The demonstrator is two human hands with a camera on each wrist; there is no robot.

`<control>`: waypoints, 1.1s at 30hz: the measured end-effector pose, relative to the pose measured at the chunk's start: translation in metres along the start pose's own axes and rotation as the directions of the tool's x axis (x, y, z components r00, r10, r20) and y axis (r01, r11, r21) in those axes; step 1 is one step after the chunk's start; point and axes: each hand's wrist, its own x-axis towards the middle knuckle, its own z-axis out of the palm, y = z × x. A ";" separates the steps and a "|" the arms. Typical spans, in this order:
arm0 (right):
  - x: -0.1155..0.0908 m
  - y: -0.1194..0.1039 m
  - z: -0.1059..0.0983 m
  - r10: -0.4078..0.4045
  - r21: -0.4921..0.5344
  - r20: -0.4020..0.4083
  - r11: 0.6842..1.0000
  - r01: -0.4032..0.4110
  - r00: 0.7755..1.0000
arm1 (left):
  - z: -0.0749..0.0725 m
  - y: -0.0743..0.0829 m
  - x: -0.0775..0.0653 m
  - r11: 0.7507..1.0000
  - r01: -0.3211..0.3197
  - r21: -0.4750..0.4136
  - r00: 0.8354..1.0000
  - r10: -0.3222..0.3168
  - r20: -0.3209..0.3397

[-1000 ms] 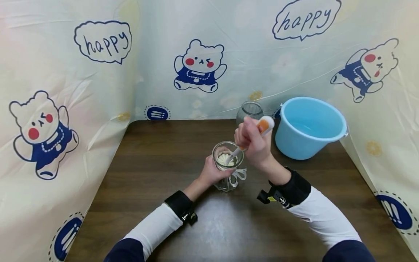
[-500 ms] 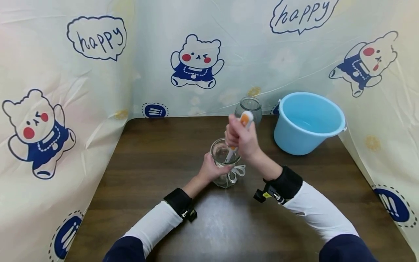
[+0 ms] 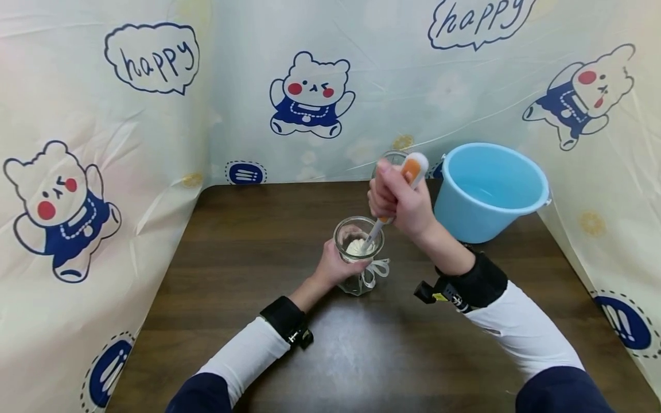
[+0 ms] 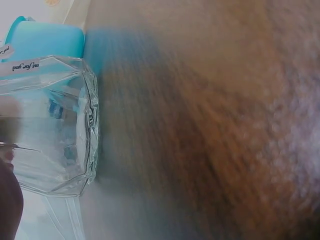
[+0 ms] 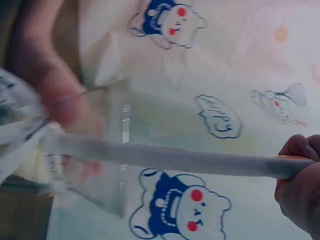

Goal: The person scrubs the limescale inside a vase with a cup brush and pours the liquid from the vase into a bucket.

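Note:
My left hand point(image 3: 332, 267) grips a clear glass vase point(image 3: 356, 285) around its neck, beside a white ribbon bow point(image 3: 381, 267). The vase stands upright with its round mouth facing up. A bottle brush point(image 3: 416, 165) with a white and orange handle slants down into that mouth. Its cream head point(image 3: 358, 248) shows inside, just below the rim. My right hand point(image 3: 405, 198) holds the handle in a fist, above and to the right of the opening. In the right wrist view the pale shaft point(image 5: 195, 161) runs straight from fist to vase.
A light blue bucket point(image 3: 465, 221) stands at the back right of the dark wooden table point(image 3: 248, 241). Another glass jar point(image 3: 393, 155) sits at the back edge, mostly hidden behind my right hand. A printed cloth point(image 3: 237, 103) hangs around the table's back and sides.
Half a second ago the right hand was lower and further left, with the brush pushed deeper. Now it has drawn back up and right, and the cream head shows near the rim again.

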 end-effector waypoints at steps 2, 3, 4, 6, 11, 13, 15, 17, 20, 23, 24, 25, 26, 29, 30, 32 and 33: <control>-0.006 0.012 0.001 0.040 -0.045 -0.003 0.998 -0.041 0.999 | 0.000 0.001 0.000 1.000 0.012 -0.005 1.000 -0.012 -0.005; -0.009 0.019 0.002 0.073 -0.071 -0.005 0.995 -0.073 0.997 | 0.000 0.002 0.000 1.000 0.020 -0.015 1.000 -0.020 -0.005; -0.012 0.024 0.004 0.111 -0.090 -0.006 0.990 -0.111 0.994 | -0.001 0.003 0.000 0.999 0.027 -0.024 1.000 -0.027 -0.004; -0.013 0.030 0.006 0.183 -0.133 -0.003 0.974 -0.181 0.983 | -0.001 0.010 0.000 0.999 0.031 -0.036 1.000 -0.031 0.007; 0.006 0.017 0.012 0.260 -0.166 0.002 0.952 -0.256 0.966 | -0.004 0.034 0.003 1.000 0.015 -0.002 1.000 -0.015 0.028; 0.020 0.007 0.014 0.260 -0.155 -0.005 0.954 -0.258 0.966 | -0.004 0.038 0.004 1.000 0.003 0.017 1.000 -0.004 0.023; 0.033 0.000 0.015 0.276 -0.143 -0.021 0.951 -0.276 0.961 | -0.004 0.041 0.005 1.000 -0.008 0.024 1.000 0.008 0.016; 0.042 -0.001 0.015 0.300 -0.137 -0.038 0.943 -0.303 0.953 | -0.005 0.042 0.007 1.000 -0.018 0.022 1.000 0.018 0.010; 0.048 0.008 0.013 0.366 -0.122 -0.071 0.920 -0.373 0.928 | -0.005 0.041 0.009 0.999 -0.030 0.011 0.999 0.030 0.015; 0.043 0.025 0.011 0.433 -0.125 -0.113 0.887 -0.445 0.894 | -0.005 0.041 0.010 0.999 -0.034 0.003 0.999 0.034 0.022; 0.040 0.031 0.010 0.459 -0.125 -0.129 0.872 -0.473 0.879 | -0.005 0.041 0.010 0.999 -0.035 0.004 0.999 0.035 0.024; 0.037 0.036 0.009 0.479 -0.128 -0.145 0.858 -0.497 0.866 | -0.005 0.042 0.011 0.999 -0.034 0.005 0.999 0.034 0.025; 0.035 0.039 0.009 0.498 -0.127 -0.156 0.846 -0.517 0.853 | -0.006 0.042 0.011 0.999 -0.031 0.010 0.999 0.031 0.027; 0.035 0.042 0.007 0.523 -0.117 -0.161 0.832 -0.542 0.837 | -0.006 0.041 0.010 1.000 -0.026 0.015 0.999 0.026 0.029; 0.037 0.039 0.008 0.515 -0.110 -0.153 0.839 -0.532 0.843 | -0.007 0.040 0.010 1.000 -0.027 0.013 0.999 0.027 0.031; 0.045 0.029 0.008 0.479 -0.107 -0.132 0.864 -0.493 0.868 | -0.006 0.034 0.009 1.000 -0.020 0.004 0.999 0.020 0.034; 0.049 0.024 0.009 0.459 -0.104 -0.120 0.876 -0.471 0.880 | -0.005 0.028 0.008 1.000 -0.016 0.000 0.999 0.016 0.034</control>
